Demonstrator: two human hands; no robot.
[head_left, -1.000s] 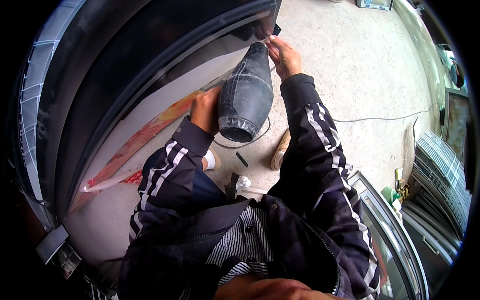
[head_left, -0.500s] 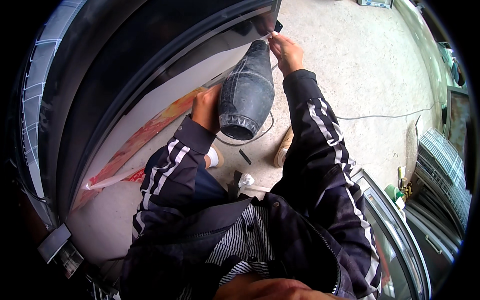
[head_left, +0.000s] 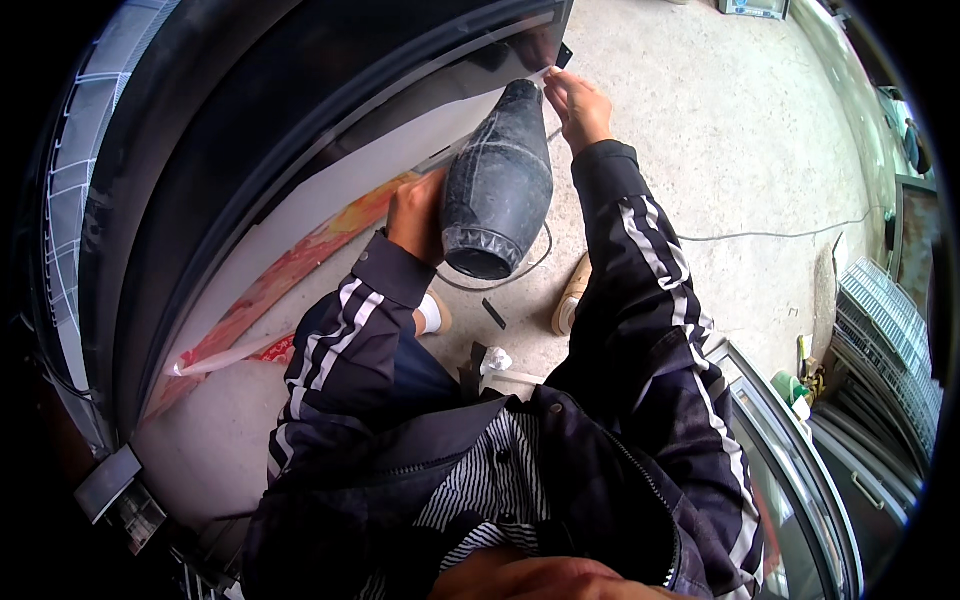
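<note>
A dusty dark-grey, bottle-shaped object point(head_left: 496, 178) with a ridged wide end is held lengthwise between my arms, narrow end away from me. My left hand point(head_left: 414, 213) is closed against its left side, fingers partly hidden behind it. My right hand point(head_left: 577, 112) reaches beside the narrow tip, fingertips pinched at the lower corner of a tall black glossy panel point(head_left: 420, 60); what they grip there is too small to make out. A white board edge point(head_left: 310, 210) and a red-orange printed strip point(head_left: 290, 262) lie along the panel's lower side.
My feet stand on concrete floor point(head_left: 720, 140), with a loop of cable, a small black strip point(head_left: 494, 313) and crumpled white scrap point(head_left: 497, 360) between them. At right are stacked wire racks point(head_left: 875, 330), a glass-fronted frame point(head_left: 770, 450) and a cable across the floor.
Both hands and the grey object have shifted slightly up and to the right over the last second; the grip looks the same.
</note>
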